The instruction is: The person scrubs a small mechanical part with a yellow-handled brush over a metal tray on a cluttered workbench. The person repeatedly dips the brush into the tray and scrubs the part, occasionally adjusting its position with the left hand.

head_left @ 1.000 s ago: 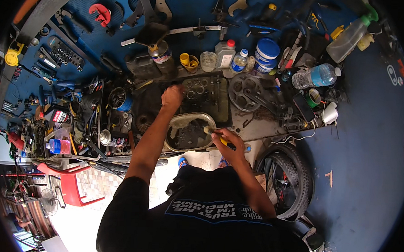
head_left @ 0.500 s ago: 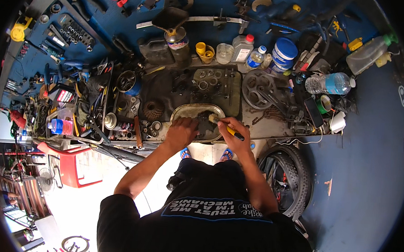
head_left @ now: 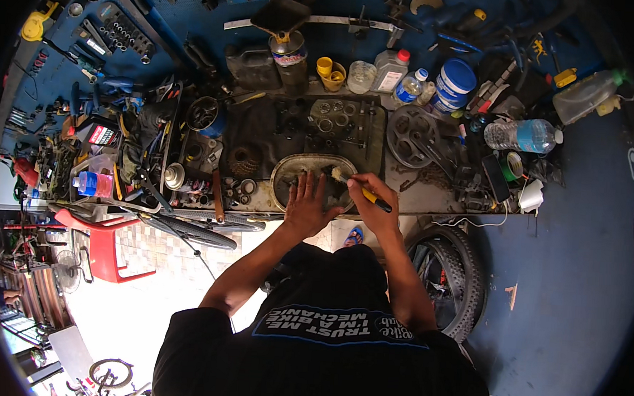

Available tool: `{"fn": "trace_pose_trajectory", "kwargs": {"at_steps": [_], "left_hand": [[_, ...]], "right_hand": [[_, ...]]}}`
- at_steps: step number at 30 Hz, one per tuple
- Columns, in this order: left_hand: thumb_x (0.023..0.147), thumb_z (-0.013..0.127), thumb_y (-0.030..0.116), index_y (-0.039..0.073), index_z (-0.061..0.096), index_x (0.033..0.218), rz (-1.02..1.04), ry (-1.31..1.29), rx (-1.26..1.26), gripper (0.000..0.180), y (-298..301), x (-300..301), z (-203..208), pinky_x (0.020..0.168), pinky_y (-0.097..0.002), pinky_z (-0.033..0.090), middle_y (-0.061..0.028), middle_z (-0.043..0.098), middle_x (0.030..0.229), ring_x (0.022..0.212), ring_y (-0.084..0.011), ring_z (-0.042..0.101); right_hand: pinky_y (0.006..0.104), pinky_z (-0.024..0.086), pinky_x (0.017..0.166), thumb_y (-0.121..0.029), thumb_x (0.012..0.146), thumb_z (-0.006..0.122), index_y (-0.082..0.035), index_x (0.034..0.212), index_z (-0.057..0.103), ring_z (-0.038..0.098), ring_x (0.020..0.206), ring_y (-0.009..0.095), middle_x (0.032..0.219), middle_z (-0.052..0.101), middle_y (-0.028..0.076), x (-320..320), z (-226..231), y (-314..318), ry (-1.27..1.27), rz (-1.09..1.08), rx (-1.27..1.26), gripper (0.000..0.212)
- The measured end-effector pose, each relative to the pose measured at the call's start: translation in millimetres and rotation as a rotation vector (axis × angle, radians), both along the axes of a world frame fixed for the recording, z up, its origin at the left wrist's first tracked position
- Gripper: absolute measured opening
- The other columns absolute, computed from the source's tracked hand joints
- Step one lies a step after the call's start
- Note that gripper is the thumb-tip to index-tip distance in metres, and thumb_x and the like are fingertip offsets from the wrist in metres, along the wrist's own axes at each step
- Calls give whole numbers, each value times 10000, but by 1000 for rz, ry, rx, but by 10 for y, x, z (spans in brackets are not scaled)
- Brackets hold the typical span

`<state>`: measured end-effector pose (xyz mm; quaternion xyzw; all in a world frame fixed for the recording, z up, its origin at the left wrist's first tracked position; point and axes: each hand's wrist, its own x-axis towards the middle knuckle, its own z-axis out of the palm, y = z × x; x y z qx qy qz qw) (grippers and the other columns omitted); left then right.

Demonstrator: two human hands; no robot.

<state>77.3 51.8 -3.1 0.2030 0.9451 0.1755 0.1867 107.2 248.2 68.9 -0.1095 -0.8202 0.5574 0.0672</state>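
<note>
An oval metal tray (head_left: 278,169) lies at the front of the cluttered workbench, with dark liquid or grime in it. Over its left part, my left hand (head_left: 304,209) reaches in with fingers spread and thumb out to the side; whatever lies under the palm is hidden. My right hand (head_left: 374,207) grips a brush (head_left: 380,202) by its yellow and black handle. Its pale bristles (head_left: 339,175) point into the tray's right side, beside a dark piece I cannot make out. Just left of the tray sits a bike cassette (head_left: 245,161).
Small rings and parts (head_left: 328,116) lie on a mat behind the tray. A crankset (head_left: 410,137) and a chain (head_left: 440,177) are to the right. Bottles and tubs (head_left: 455,87) line the back. Tires (head_left: 463,277) stand below right, a red chair (head_left: 103,248) at left.
My left hand has gone from bent fingers at the tray's near edge to spread fingers reaching farther in. The brush stays in my right hand, bristles still in the tray. The view has shifted slightly.
</note>
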Motion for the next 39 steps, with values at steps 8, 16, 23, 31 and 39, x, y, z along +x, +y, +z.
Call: {"fn": "trace_pose_trajectory", "kwargs": {"at_steps": [8, 16, 23, 31, 39], "left_hand": [[1016, 585, 777, -28, 297, 1723, -41, 107, 30, 1109, 216, -9, 45, 1345, -640, 206, -361, 239, 1777, 1679, -511, 201], [1024, 581, 765, -68, 326, 1696, -72, 105, 29, 1101, 274, -124, -63, 1355, -624, 197, -370, 250, 1771, 1675, -514, 211], [1027, 662, 661, -41, 459, 1615, -233, 240, 170, 939, 314, -35, -164, 1295, -631, 329, -364, 440, 1629, 1574, -539, 375], [1006, 778, 422, 9, 693, 1377, -430, 497, 315, 562, 94, -41, -120, 1130, -521, 518, -208, 652, 1406, 1320, -405, 631], [979, 800, 390, 52, 792, 1008, -483, 468, 258, 339, -306, -28, -23, 1039, -425, 550, -76, 739, 1162, 1149, -291, 694]], "right_hand": [[320, 590, 815, -277, 1034, 799, -51, 1168, 787, 793, 887, 178, 935, 815, 100, 40, 87, 17, 1, -13, -16, 263], [315, 580, 803, -258, 1029, 803, -58, 1143, 782, 797, 874, 170, 905, 805, 90, 44, 124, 10, 1, -19, -31, 231], [308, 585, 818, -243, 1031, 799, -49, 1150, 781, 793, 891, 159, 928, 805, 101, 28, 76, 19, 12, -19, -68, 228], [308, 587, 823, -231, 1027, 805, -44, 1150, 784, 794, 902, 159, 949, 804, 106, 16, 29, 28, 30, -8, -64, 225], [324, 593, 827, -245, 1017, 815, -63, 1127, 793, 796, 895, 182, 943, 798, 112, 3, 13, 18, 21, -15, -25, 214]]}}
